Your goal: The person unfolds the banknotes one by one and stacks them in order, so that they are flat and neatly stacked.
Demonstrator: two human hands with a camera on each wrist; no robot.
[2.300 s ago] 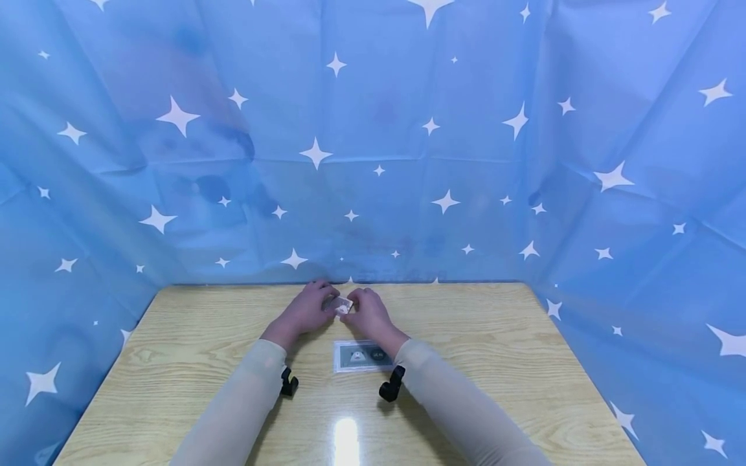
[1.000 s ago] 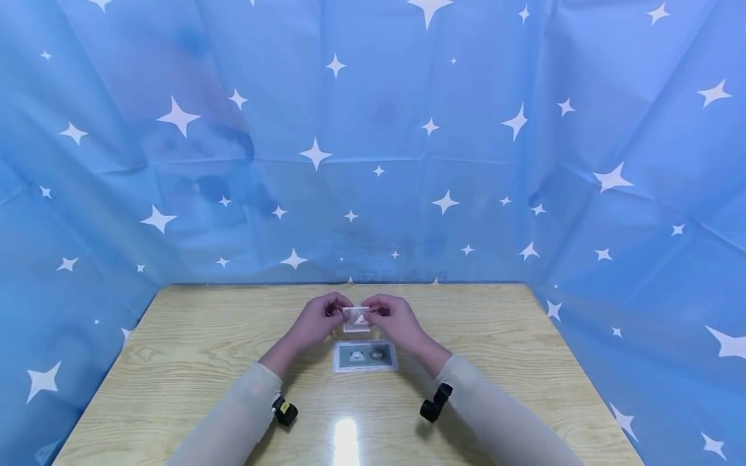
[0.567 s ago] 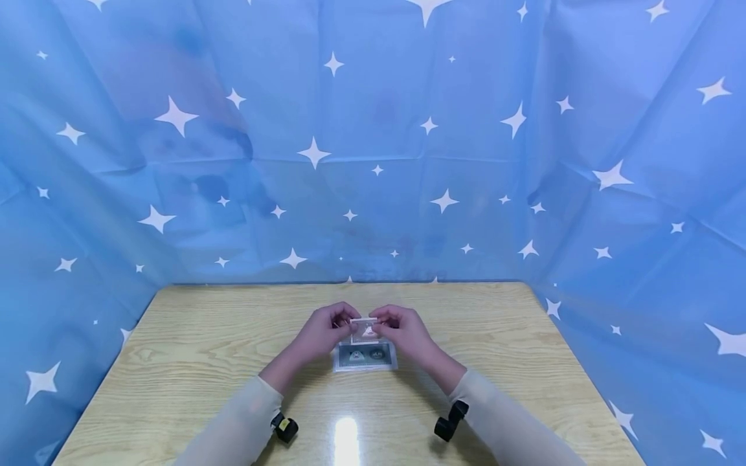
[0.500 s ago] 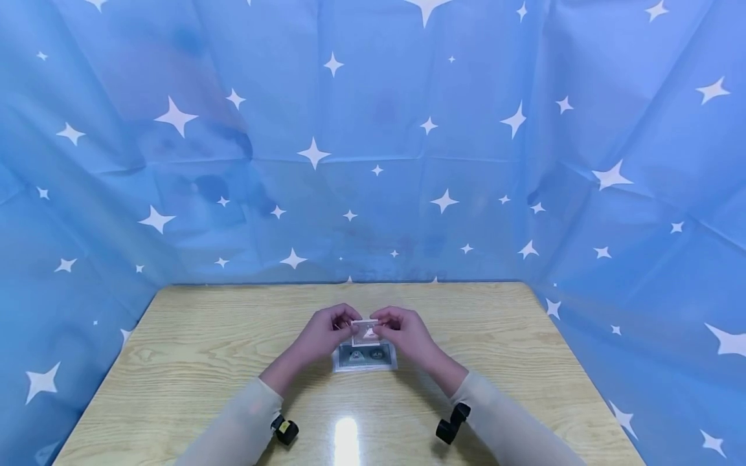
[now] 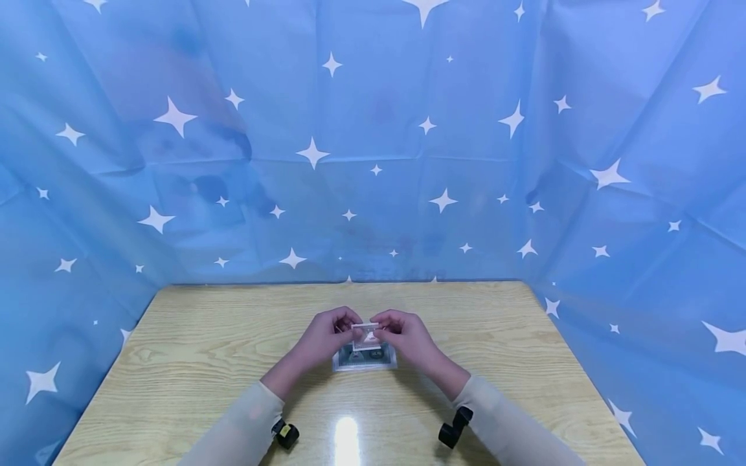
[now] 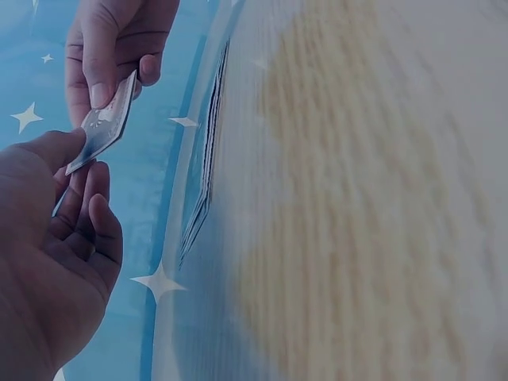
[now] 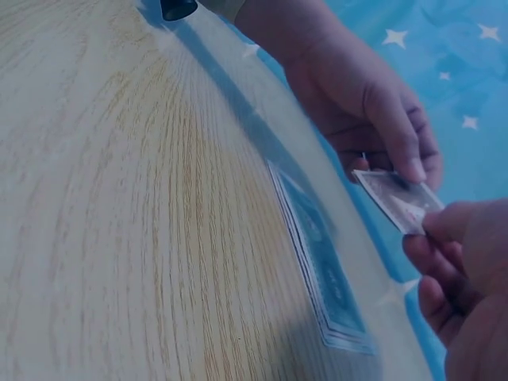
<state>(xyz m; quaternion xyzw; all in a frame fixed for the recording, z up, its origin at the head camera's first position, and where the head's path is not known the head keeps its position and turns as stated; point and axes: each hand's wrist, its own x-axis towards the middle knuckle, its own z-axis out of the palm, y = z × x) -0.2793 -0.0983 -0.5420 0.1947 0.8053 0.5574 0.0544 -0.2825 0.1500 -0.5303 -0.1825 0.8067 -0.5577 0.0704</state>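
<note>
Both hands share one small printed card (image 5: 365, 336), a thin greyish piece with white edges and a pale figure on its face. My left hand (image 5: 319, 338) pinches its left side between thumb and fingers. From the other side, the thumb and fingers of my right hand (image 5: 415, 341) pinch it too. In the right wrist view the card (image 7: 395, 194) is held up at a tilt, apart from the table. Below it lies a flat stack of banknote-like printed papers (image 5: 350, 362), teal with white borders; the card overlaps its far part in the head view.
The wooden table (image 5: 233, 317) carries the stack near its middle. A blue curtain with white stars (image 5: 373, 213) stands behind the table and at its sides. Black wrist cameras (image 5: 456, 427) hang from the sleeves, and a bright reflection shows on the near tabletop.
Both hands have brought the card from the table's far edge nearer and slightly right, until it overlaps the stack in view. It now faces up squarely. The stack has stayed put.
</note>
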